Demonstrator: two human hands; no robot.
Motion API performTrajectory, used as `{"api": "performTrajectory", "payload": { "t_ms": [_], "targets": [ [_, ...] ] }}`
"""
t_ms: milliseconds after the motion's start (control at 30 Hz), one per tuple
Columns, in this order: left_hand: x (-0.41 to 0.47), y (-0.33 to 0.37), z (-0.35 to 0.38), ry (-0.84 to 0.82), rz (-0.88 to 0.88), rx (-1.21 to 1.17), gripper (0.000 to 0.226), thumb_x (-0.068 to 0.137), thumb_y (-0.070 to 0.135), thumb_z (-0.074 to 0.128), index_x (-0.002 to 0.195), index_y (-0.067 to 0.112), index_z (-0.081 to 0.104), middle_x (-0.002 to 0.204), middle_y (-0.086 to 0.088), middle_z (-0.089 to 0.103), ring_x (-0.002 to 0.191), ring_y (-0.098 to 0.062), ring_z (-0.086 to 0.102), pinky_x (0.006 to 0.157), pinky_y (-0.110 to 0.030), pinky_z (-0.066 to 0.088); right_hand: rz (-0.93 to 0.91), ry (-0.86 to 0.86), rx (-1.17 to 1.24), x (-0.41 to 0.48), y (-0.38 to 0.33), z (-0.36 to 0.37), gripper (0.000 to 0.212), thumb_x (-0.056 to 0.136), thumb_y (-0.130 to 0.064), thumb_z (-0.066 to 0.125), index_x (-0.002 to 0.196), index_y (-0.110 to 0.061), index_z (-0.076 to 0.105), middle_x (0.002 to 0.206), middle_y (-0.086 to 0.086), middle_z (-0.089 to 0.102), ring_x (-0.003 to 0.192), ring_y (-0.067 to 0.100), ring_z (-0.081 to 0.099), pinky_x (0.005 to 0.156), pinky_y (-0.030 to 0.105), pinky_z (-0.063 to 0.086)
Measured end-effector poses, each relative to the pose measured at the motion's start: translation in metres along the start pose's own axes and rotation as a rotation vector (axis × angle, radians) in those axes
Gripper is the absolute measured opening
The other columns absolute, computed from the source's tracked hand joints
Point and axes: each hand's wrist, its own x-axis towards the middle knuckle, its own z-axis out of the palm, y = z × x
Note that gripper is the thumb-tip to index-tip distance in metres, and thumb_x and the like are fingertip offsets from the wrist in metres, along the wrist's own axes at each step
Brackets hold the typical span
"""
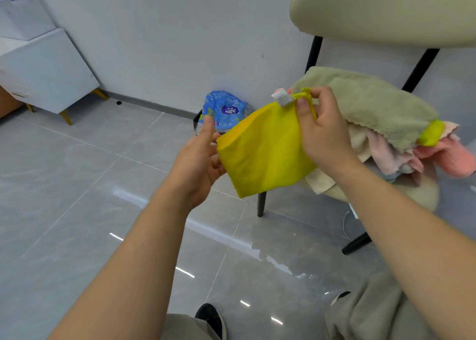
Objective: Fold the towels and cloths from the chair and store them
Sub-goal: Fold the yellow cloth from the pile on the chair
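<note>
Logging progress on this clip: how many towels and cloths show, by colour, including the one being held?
yellow cloth, in right hand: 1
green towel: 1
lime cloth: 1
coral cloth: 1
pale pink cloth: 1
cream cloth: 1
Total: 6 seen; buried ones uncountable.

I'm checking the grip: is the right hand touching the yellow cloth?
Touching. The head view shows the right hand pinching the top corner of the yellow cloth between thumb and fingers.
</note>
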Motion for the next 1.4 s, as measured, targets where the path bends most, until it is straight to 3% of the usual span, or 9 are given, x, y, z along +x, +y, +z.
{"api": "performTrajectory", "payload": {
  "t_ms": [100,233,367,533,700,800,1000,1167,1400],
  "targets": [
    [0.006,-0.006,-0.005,-0.138,-0.003,0.122,0.077,0.085,0.069,0.056,0.140,0.016,0.053,0.130,-0.006,0.067,0.123,-0.026,0.062,0.102,-0.043,0.051,-0.036,-0.016,-0.021,0.002,-0.008,-0.005,0.011,0.104,-0.038,0.048,0.111,-0.030,0.050,0.093,-0.008,0.066,0.080,-0.001,0.057,0.072,0.019,0.041],
    [0.014,-0.010,-0.021,-0.285,0.049,0.297,0.093,0.058,0.029,0.093,0.142,0.021,0.052,0.134,-0.005,0.064,0.123,-0.028,0.061,0.098,-0.041,0.050,-0.084,-0.056,-0.033,0.005,-0.022,-0.018,0.008,0.104,-0.039,0.049,0.110,-0.034,0.049,0.081,-0.007,0.063,0.068,-0.002,0.053,0.065,0.018,0.039],
    [0.010,-0.008,-0.019,-0.278,0.063,0.254,0.059,0.075,0.011,0.076,0.131,0.006,0.060,0.126,-0.008,0.069,0.119,-0.025,0.064,0.103,-0.041,0.048,-0.086,-0.046,-0.007,0.010,-0.029,-0.032,0.003,0.103,-0.041,0.049,0.102,-0.039,0.049,0.085,0.020,0.066,0.068,0.022,0.056,0.066,0.039,0.045],
    [0.006,-0.008,0.000,-0.179,-0.008,-0.046,0.038,0.096,0.022,0.056,0.132,0.010,0.057,0.125,-0.008,0.070,0.115,-0.026,0.067,0.096,-0.044,0.055,-0.010,0.040,-0.097,0.010,-0.021,-0.034,0.015,0.104,-0.042,0.048,0.109,-0.028,0.054,0.077,0.011,0.061,0.068,0.020,0.053,0.067,0.040,0.039],
    [0.015,-0.017,0.017,0.184,0.180,0.313,0.012,0.102,0.038,0.054,0.109,0.029,0.059,0.109,0.000,0.068,0.103,-0.023,0.066,0.090,-0.047,0.056,0.237,0.037,-0.166,0.010,0.001,-0.016,0.028,0.104,-0.037,0.049,0.119,-0.014,0.054,0.104,-0.004,0.055,0.095,0.016,0.049,0.070,0.027,0.028],
    [0.019,-0.016,0.015,0.358,0.204,0.386,0.021,0.094,0.046,0.064,0.106,0.032,0.053,0.108,-0.002,0.065,0.100,-0.024,0.065,0.087,-0.048,0.056,0.400,0.027,-0.105,0.008,0.013,-0.012,0.032,0.101,-0.036,0.054,0.124,-0.014,0.052,0.111,-0.001,0.055,0.102,0.017,0.051,0.078,0.027,0.034],
    [0.025,-0.010,-0.001,0.240,0.026,0.222,0.053,0.095,0.020,0.068,0.142,0.030,0.046,0.125,-0.010,0.062,0.103,-0.027,0.065,0.075,-0.040,0.058,0.703,-0.266,0.461,0.009,0.017,-0.020,0.036,0.099,-0.016,0.062,0.131,-0.031,0.054,0.133,0.009,0.057,0.116,0.029,0.060,0.097,0.053,0.053],
    [0.024,-0.005,-0.004,0.128,-0.020,0.116,0.044,0.097,0.002,0.058,0.132,0.029,0.058,0.125,-0.012,0.065,0.098,-0.027,0.068,0.071,-0.040,0.061,0.640,-0.369,0.441,0.006,0.018,-0.028,0.026,0.096,0.000,0.058,0.115,-0.015,0.069,0.127,0.011,0.065,0.121,0.029,0.060,0.104,0.050,0.050],
    [0.020,-0.004,-0.006,0.106,-0.184,0.117,0.035,0.100,-0.007,0.044,0.118,0.015,0.066,0.128,-0.020,0.060,0.104,-0.035,0.066,0.073,-0.040,0.059,0.472,-0.462,0.193,0.006,0.026,-0.031,0.065,0.074,0.014,0.071,0.118,-0.035,0.068,0.137,0.007,0.055,0.124,0.025,0.052,0.105,0.044,0.047]
  ]
}}
